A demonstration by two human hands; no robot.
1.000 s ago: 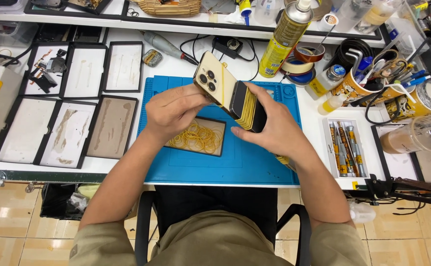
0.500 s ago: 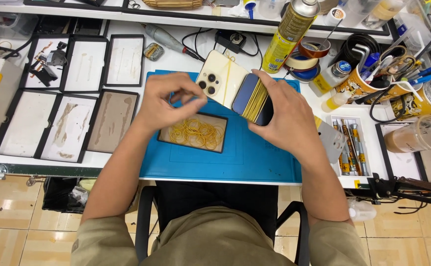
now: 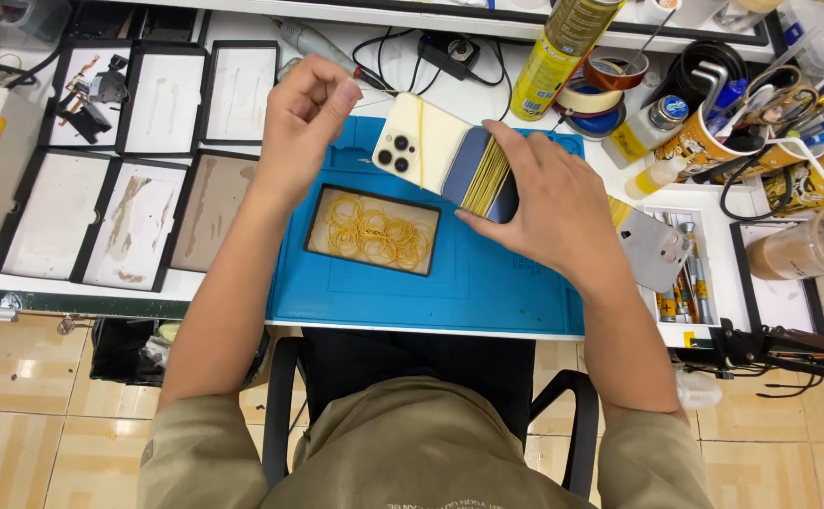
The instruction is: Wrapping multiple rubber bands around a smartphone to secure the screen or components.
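Above the blue rubber mat (image 3: 487,283) on the white surface (image 3: 261,151), the right hand (image 3: 553,203) is grasping a cream smartphone with 3 camera lenses (image 3: 417,146), bound with yellow rubber bands (image 3: 487,174), while the left hand (image 3: 304,118) is hovering with pinched fingers (image 3: 341,94) over the black tray of yellow rubber bands (image 3: 372,231).

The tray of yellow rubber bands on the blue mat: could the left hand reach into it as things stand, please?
Probably yes. The left hand is raised just above and behind the open black tray, with nothing between them; the phone in the right hand sits off to the side.
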